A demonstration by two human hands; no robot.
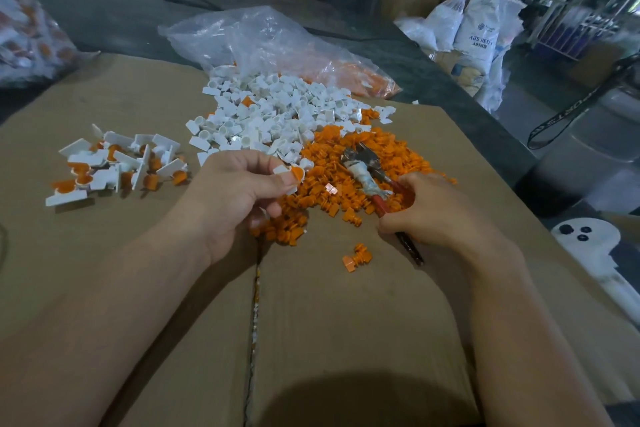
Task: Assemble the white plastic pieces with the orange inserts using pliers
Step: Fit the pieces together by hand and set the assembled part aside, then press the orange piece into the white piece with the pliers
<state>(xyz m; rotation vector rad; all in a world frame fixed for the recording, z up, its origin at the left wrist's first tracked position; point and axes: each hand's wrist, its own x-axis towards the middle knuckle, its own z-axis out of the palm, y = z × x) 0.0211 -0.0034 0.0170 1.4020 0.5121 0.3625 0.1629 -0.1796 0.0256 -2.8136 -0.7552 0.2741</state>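
Pinching a white piece (281, 170) with insert (297, 173), the left hand (239, 191) hovers; the right hand (427, 210) grips the pliers (363, 174). Few finished pieces (114, 166) lie left; a white pile (277, 111) and an orange pile (398, 152) await.

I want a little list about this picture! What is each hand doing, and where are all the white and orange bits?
left hand: pinches a white piece with orange in it
right hand: grips the pliers by the handles
white pieces: loose heap, far middle
orange inserts: heap under the pliers
finished pieces: small heap on the left
surface: cardboard
behind the heaps: clear plastic bag
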